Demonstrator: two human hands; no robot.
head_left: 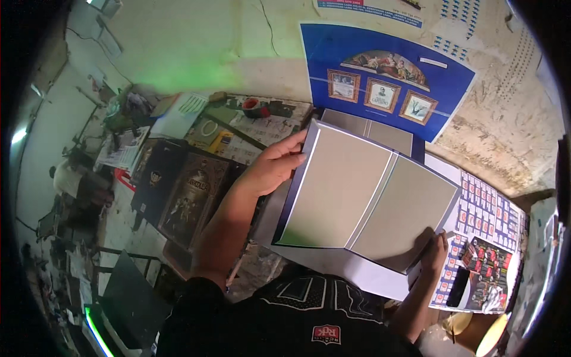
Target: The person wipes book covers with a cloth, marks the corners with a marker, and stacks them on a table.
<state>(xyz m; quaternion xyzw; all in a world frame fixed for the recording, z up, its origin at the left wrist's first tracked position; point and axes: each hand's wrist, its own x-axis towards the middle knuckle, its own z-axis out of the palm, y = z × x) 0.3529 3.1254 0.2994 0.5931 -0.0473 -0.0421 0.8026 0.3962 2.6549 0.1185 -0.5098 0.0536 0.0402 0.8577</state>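
Left of your left hand [278, 163] there's a dark book [193, 199] with an ornate printed front, and up past those fingers sits a roll of tape [260, 111], round and squat. That left hand is pinched on the upper left edge of the open cover [336, 187], thumb to the front, so the cover hangs between your two grips, tilted toward you. I'd watch that: if one hand pulls harder than the other, the cover could twist and crease at its middle fold, and a loose pinch might let a corner drop onto the white sheet [375, 275] below. Material-wise, you've got two flat, matte grey panels that look like stiff board, pale lines at the fold, and a dark blue rim. Your right hand [436, 253] looks clamped on the lower right edge, though its thumb's hard to make out. Right of it there's a glossy-looking dark leaflet [489, 268].
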